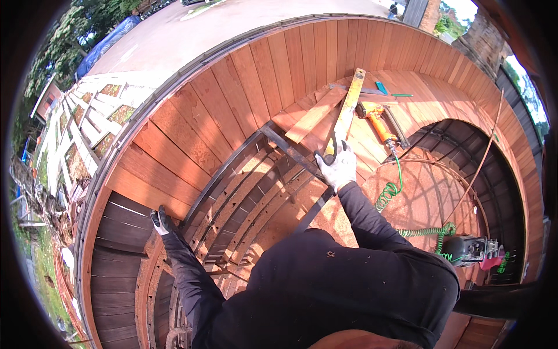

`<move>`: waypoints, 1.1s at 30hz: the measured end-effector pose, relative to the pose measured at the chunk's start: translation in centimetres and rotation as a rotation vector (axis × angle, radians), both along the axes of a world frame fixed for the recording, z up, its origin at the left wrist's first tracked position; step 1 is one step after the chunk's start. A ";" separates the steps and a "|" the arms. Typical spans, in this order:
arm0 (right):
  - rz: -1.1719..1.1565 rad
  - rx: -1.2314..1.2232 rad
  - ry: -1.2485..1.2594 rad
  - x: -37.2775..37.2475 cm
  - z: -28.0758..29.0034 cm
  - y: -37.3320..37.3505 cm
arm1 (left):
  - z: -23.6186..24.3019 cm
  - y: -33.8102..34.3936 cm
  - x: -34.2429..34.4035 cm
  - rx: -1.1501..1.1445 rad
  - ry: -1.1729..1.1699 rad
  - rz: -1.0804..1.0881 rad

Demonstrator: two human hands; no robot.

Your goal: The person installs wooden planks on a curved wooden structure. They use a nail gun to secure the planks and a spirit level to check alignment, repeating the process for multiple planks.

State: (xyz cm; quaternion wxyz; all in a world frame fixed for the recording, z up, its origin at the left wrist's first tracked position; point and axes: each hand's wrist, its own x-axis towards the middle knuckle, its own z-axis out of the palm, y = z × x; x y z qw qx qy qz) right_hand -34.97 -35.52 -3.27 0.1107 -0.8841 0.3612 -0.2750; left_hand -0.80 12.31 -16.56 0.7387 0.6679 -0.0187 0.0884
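Observation:
My left hand (162,221), in a grey glove with black fingers, rests at the lower edge of the fitted wooden wall boards (145,180), fingers fairly straight. My right hand (337,164), in a similar glove, has its fingers curled around the lower end of a long yellow level (352,96); the exact grip is partly hidden. Loose wooden boards (311,122) lie left of the level on the slatted bench. An orange nail gun (375,122) with a green coiled hose (388,192) lies to its right, near a teal tool (381,87) and a green pencil (402,95).
A curved wooden enclosure surrounds me, with dark metal framing (296,148) and stepped ribs (232,203) below. An arched opening (488,174) is at right, a compressor (468,250) at lower right, a leaning thin strip (482,168) beside it. Beyond the rim (279,26) are pavement and a distant person (392,10).

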 end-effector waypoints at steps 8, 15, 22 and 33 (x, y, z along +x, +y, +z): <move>-0.241 0.272 0.420 1.0 0.1 -4.6 | -0.3 -2.7 -6.3 -0.121 -0.252 0.500; -0.254 0.321 0.341 2.5 -3.6 -7.0 | 0.2 -1.0 -14.0 0.138 -0.294 0.496; -0.163 0.610 -0.405 1.3 -4.4 -9.1 | 1.0 2.1 -17.3 0.053 -0.247 0.499; 0.269 0.039 -0.561 0.1 3.0 3.5 | 11.1 -7.2 -20.1 -0.132 -0.151 -0.069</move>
